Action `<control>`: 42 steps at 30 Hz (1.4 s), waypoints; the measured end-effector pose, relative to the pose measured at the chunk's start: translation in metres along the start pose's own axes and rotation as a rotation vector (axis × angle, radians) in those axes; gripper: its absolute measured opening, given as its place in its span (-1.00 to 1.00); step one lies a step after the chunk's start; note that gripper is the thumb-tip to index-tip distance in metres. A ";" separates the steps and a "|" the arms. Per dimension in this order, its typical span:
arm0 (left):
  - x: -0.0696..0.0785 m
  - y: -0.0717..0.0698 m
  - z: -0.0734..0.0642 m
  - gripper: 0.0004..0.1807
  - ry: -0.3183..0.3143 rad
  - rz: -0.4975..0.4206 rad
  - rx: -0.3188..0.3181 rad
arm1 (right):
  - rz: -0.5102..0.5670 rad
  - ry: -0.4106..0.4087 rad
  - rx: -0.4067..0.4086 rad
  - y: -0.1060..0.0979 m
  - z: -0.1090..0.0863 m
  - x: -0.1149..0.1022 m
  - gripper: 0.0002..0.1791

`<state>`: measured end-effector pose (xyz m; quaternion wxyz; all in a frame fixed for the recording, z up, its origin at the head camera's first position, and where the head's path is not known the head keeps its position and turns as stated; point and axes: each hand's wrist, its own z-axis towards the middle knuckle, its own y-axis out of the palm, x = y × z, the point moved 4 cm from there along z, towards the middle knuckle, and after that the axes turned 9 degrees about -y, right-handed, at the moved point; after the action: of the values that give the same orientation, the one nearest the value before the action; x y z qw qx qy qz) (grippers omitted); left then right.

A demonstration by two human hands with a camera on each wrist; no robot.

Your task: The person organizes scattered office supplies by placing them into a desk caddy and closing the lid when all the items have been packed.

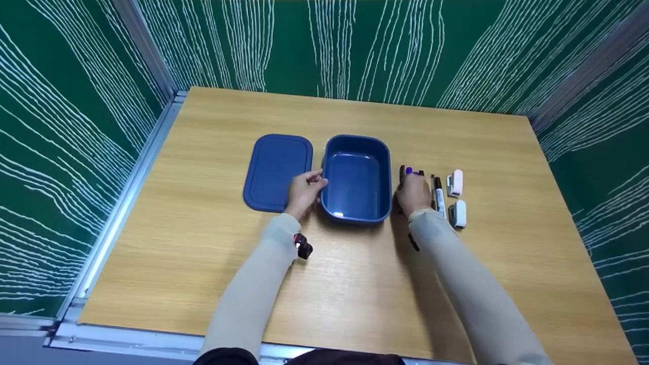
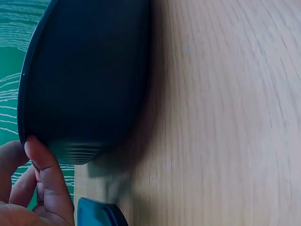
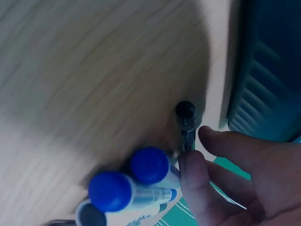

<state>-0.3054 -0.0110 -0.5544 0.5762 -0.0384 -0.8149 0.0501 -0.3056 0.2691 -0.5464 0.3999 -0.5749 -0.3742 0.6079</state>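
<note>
A deep blue plastic box (image 1: 356,215), lidless, stands in the middle of the table. My left hand (image 1: 303,191) pinches its left rim between thumb and finger; the left wrist view shows the box's outer wall (image 2: 89,70) up close. To the box's right, my right hand (image 1: 413,193) reaches down over a group of pens and markers. In the right wrist view a dark pen (image 3: 186,120) lies by the fingers (image 3: 194,172); the index fingertip meets it and the thumb stands slightly apart. Two blue-capped markers (image 3: 110,190) lie beside it. The hand hides part of the group in the head view.
A flat blue lid (image 1: 279,170) lies left of the box. Right of the right hand are a black-capped marker (image 1: 439,195), a pink stapler-like object (image 1: 456,182) and a white one (image 1: 459,214). Green panels with white lines (image 1: 334,50) border the wooden table (image 1: 203,284).
</note>
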 end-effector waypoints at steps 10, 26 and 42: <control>-0.001 0.000 0.000 -0.59 -0.001 -0.004 0.003 | -0.037 -0.058 0.074 0.001 0.001 -0.003 -0.75; -0.001 0.001 -0.001 -0.59 0.009 -0.027 -0.006 | 0.042 -0.050 0.055 0.004 -0.002 0.002 -0.90; 0.000 0.001 -0.002 -0.60 0.011 -0.005 0.017 | 0.157 0.009 0.093 -0.008 -0.006 0.001 -0.94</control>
<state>-0.3037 -0.0100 -0.5537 0.5811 -0.0319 -0.8113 0.0552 -0.2991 0.2736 -0.5400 0.3787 -0.5861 -0.2975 0.6516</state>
